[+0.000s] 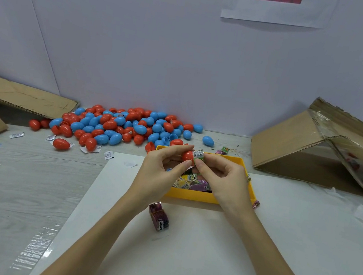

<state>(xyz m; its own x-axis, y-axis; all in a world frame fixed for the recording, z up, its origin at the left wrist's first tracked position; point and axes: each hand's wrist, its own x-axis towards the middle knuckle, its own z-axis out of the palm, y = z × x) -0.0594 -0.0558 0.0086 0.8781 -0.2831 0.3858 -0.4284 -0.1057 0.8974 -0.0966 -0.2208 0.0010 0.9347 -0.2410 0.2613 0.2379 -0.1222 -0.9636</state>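
My left hand (162, 169) pinches a red plastic egg half (187, 156) between thumb and fingers, above the yellow tray (191, 195). My right hand (221, 177) pinches a small folded packet (198, 157), white and green, and holds it at the egg half's open end. Both hands hover over the tray, which holds several small colourful packets (189, 182). A big heap of red and blue plastic eggs (119, 127) lies behind on the table.
A purple stack of packets (159, 216) lies on the white sheet (183, 253) near my left wrist. Tilted cardboard boxes stand at the far right (308, 149) and far left (8, 96). Loose paper slips (17, 135) lie on the wooden table.
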